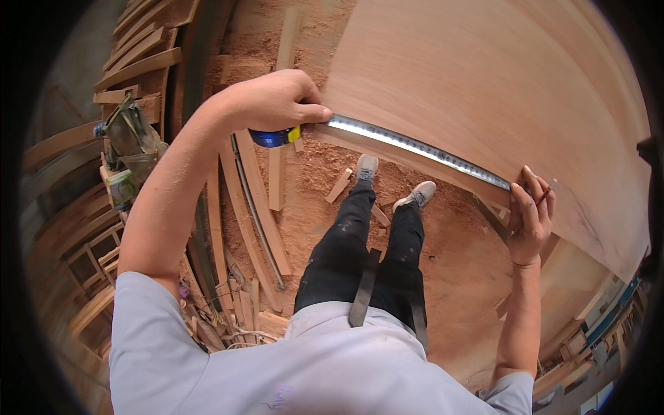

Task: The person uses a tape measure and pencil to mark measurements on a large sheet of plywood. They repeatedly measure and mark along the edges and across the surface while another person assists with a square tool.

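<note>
A large sheet of pale plywood (477,83) spreads out ahead, its near edge slanting down to the right. Along that edge lies the silver blade of a tape measure (415,146), pulled out between my two hands. My left hand (280,100) is closed on the tape's blue and yellow case (275,137), its thumb beside the blade at the sheet's left corner. At the blade's other end, my right hand (531,207) has its fingers pinched together by the edge. A thin, pencil-like stick (546,192) pokes out between those fingers; their exact grip on the blade is partly hidden.
Sawdust covers the floor (456,277) around my shoes, with small wood offcuts (339,185) on it. Long boards (242,214) and a thin metal rod (252,200) lie to my left. Stacked timber (142,59) and a green bag (130,135) stand farther left.
</note>
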Available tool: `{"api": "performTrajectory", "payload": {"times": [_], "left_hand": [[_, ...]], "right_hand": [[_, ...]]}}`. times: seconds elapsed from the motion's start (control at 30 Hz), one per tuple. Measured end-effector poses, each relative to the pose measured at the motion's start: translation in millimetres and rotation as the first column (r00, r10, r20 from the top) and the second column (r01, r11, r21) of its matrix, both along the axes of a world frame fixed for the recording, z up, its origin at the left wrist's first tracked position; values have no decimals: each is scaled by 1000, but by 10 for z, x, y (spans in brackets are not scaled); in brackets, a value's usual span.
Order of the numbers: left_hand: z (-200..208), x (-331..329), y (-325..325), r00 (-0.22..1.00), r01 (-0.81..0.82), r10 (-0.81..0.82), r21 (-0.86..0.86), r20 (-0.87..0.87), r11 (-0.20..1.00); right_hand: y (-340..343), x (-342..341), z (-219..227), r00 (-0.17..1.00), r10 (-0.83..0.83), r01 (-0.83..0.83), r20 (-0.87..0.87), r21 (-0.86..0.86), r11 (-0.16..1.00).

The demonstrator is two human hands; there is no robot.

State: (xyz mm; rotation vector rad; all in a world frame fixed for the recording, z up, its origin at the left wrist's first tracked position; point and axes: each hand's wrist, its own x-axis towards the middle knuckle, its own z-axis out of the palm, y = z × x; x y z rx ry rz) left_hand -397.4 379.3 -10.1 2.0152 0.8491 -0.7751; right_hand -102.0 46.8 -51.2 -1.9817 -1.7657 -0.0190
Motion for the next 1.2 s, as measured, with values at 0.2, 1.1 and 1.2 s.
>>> {"api": "performTrajectory", "payload": {"times": [0.2, 1.1, 1.2], "left_hand": [[-16, -12, 14, 1000, 14, -14, 4, -2, 1000], [-12, 6, 68, 998, 23, -23, -1, -54, 1000], [4, 26, 69, 999, 28, -28, 0, -42, 1000]], "right_hand": [[-7, -12, 16, 1000, 0, 1, 18, -9, 1000], [-67, 25, -35, 1000, -10, 9, -27, -32, 999], [-71, 37, -29, 1000, 0, 0, -23, -26, 1000]]}}
